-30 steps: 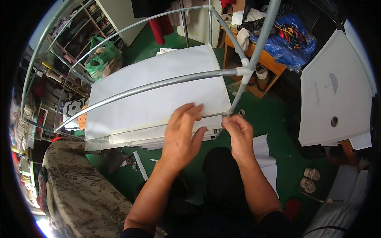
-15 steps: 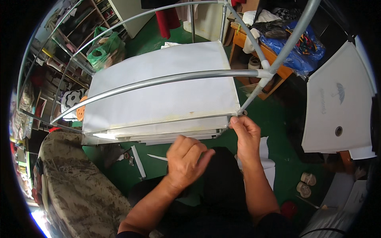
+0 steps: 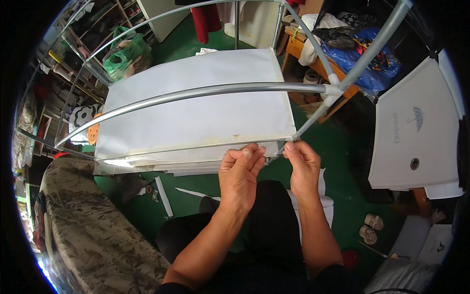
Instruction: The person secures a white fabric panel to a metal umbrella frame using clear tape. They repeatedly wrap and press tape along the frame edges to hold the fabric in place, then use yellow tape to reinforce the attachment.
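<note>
A white sheet panel (image 3: 196,110) lies on a shelf inside a frame of grey metal tubes (image 3: 196,95). Along its near edge runs a strip of clear plastic (image 3: 110,166), shiny at the left end. At the near right corner, my right hand (image 3: 302,169) is closed in a pinch beside a tube; what sits between finger and thumb is too small to make out. Just left of it, my left hand (image 3: 239,179) is raised in front of the near edge with its fingers curled against the thumb. Whatever it pinches, if anything, does not show.
White plastic joints (image 3: 333,90) link the tubes above my right hand. Camouflage cloth (image 3: 93,215) covers a bulky thing at left. White printed panels (image 3: 406,132) stand at right. Thread spools (image 3: 368,234) and a white strip (image 3: 164,197) lie on the green floor.
My left hand has moved up and right toward the right hand, its fingers turning up into a pinch. The right hand stays at the corner. The view has shifted slightly.
</note>
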`<state>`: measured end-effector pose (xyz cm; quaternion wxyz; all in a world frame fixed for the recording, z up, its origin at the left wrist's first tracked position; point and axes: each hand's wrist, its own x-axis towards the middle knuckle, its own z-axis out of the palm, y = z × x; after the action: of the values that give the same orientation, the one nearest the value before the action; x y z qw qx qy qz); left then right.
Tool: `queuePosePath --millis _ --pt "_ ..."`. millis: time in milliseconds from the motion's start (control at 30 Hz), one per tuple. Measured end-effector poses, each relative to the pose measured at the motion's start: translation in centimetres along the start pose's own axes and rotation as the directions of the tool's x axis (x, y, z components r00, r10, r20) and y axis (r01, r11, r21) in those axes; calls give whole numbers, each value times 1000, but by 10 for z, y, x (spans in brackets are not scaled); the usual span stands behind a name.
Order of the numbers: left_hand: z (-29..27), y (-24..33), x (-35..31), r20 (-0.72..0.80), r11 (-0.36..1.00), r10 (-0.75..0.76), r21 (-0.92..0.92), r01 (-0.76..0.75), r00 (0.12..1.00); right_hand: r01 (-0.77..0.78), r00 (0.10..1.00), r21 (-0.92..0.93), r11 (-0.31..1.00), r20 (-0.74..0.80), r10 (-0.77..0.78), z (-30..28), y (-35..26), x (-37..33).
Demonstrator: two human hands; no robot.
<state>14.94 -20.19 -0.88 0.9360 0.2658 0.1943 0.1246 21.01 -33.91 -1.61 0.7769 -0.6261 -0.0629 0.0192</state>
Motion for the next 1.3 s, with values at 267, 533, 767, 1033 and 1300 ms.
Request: queuePosePath --millis 267,533,767,1033,1300 --pt "4 6 -1 12 999 -18 -40 19 1000 17 1000 45 999 24 -18 -2 5 0" --pt "2 4 3 33 999 -8 -47 10 999 41 999 60 997 30 -42 -3 10 1" --pt "-4 -1 6 56 999 15 -37 -13 998 39 999 7 999 19 -40 -3 8 -1" --pt "-9 -4 13 76 998 68 8 -69 995 45 998 -70 997 -38 -47 -1 16 2" --pt "-13 -9 25 72 993 114 8 -115 991 125 981 -348 929 -99 -169 6 17 6"
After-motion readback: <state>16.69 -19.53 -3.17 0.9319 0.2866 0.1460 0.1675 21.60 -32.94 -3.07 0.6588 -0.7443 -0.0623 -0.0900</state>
